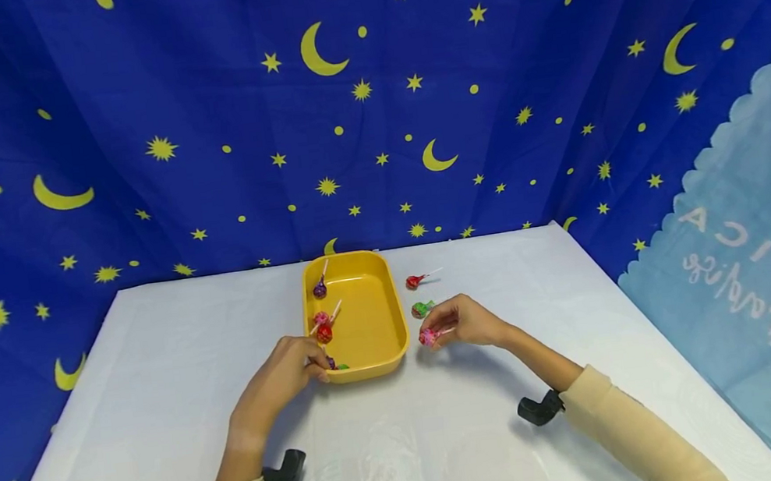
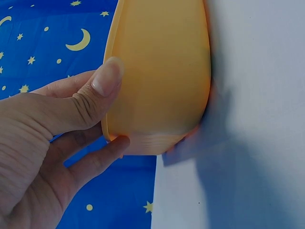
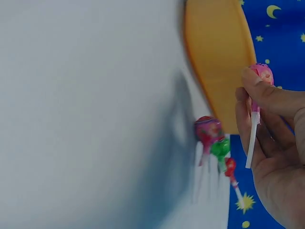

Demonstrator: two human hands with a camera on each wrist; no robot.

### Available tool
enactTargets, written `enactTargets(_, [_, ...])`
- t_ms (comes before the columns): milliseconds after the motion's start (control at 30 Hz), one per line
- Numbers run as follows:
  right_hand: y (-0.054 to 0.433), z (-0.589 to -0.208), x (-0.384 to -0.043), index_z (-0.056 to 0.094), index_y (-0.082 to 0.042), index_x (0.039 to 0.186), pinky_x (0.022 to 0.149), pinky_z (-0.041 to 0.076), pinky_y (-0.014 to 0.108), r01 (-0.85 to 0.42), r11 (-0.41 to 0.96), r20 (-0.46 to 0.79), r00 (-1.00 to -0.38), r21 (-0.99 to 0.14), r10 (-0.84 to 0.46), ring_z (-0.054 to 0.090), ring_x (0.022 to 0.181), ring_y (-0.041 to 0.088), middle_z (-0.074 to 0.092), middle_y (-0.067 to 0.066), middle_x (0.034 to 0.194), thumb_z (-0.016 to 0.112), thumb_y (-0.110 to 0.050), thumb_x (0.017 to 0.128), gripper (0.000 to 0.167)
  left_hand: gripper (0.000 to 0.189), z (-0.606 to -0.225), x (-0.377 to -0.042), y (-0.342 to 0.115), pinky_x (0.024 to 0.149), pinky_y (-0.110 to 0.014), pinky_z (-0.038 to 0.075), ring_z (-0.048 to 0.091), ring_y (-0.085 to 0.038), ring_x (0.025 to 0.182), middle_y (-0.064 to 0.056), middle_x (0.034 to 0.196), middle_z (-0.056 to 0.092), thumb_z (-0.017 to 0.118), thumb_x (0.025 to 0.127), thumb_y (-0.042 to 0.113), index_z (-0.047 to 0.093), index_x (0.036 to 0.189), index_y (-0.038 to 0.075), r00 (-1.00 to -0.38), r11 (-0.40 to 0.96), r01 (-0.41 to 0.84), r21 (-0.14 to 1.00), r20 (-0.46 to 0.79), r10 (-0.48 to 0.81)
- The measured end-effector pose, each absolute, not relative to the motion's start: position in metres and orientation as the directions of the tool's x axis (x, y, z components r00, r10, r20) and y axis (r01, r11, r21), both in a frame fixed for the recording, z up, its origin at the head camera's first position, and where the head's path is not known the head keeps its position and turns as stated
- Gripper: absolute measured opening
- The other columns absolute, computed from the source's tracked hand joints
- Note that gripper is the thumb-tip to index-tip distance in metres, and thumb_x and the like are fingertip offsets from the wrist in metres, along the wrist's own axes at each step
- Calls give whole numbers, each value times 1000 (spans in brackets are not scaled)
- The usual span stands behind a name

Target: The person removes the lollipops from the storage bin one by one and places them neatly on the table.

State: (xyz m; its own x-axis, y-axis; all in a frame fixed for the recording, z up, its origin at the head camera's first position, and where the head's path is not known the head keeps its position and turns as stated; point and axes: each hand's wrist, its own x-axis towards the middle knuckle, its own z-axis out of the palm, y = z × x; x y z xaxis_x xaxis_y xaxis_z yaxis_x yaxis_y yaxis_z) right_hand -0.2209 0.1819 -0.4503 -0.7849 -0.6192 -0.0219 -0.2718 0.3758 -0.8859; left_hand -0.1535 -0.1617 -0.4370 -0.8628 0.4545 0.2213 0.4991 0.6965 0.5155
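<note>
My left hand (image 1: 289, 368) grips the near left rim of a yellow tray (image 1: 368, 313); in the left wrist view the thumb lies over the edge. Inside the tray, along its left side, are a purple lollipop (image 1: 320, 289), a red lollipop (image 1: 325, 333) beside a pink one, and partly hidden purple and green ones near the fingers. Right of the tray, my right hand (image 1: 468, 321) pinches a pink lollipop (image 3: 263, 74), its white stick pointing down in the right wrist view. Below that hand lie another pink lollipop (image 3: 208, 130), a green lollipop (image 1: 421, 310) and a red lollipop (image 1: 414, 281).
A white cloth covers the table (image 1: 164, 420). Behind it hangs a blue curtain (image 1: 236, 91) with yellow moons and stars. A light blue printed cloth (image 1: 765, 232) hangs at the right. Black wrist mounts sit beside both beige sleeves (image 1: 631, 426).
</note>
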Motion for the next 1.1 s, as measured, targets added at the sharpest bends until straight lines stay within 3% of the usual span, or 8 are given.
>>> enactTargets(233, [191, -466, -217, 71, 6, 99, 80, 58, 27, -291, 398, -19, -787, -870, -616, 69, 87, 12, 72, 21, 101, 81, 8, 71, 30, 9, -436, -154, -163, 76, -32, 53, 62, -11, 77, 8, 77, 69, 79, 76, 6, 76, 72, 14, -869, 693, 486, 533, 207, 450])
enactTargets(400, [193, -467, -208, 72, 6, 96, 77, 58, 27, -340, 427, -2, -781, -838, -625, 68, 83, 18, 72, 21, 96, 81, 9, 70, 28, 10, -436, -153, -164, 76, -33, 53, 61, -10, 77, 9, 76, 69, 79, 76, 6, 76, 72, 14, -867, 692, 490, 530, 210, 452])
enactTargets(700, [189, -453, -188, 72, 5, 92, 70, 56, 27, -388, 445, 20, -771, -807, -636, 65, 77, 29, 72, 19, 88, 84, 3, 70, 26, 12, -439, -155, -163, 66, -23, 52, 60, -7, 72, 5, 75, 69, 78, 76, 0, 75, 72, 11, -853, 649, 508, 566, 223, 472])
enactTargets(1100, [189, -455, -187, 72, 4, 97, 76, 57, 37, -403, 486, 8, -776, -775, -631, 65, 81, 27, 73, 17, 92, 84, 2, 70, 29, 12, -436, -154, -162, 66, -23, 52, 60, -8, 73, 4, 75, 69, 78, 76, 0, 74, 72, 10, -857, 659, 501, 561, 211, 471])
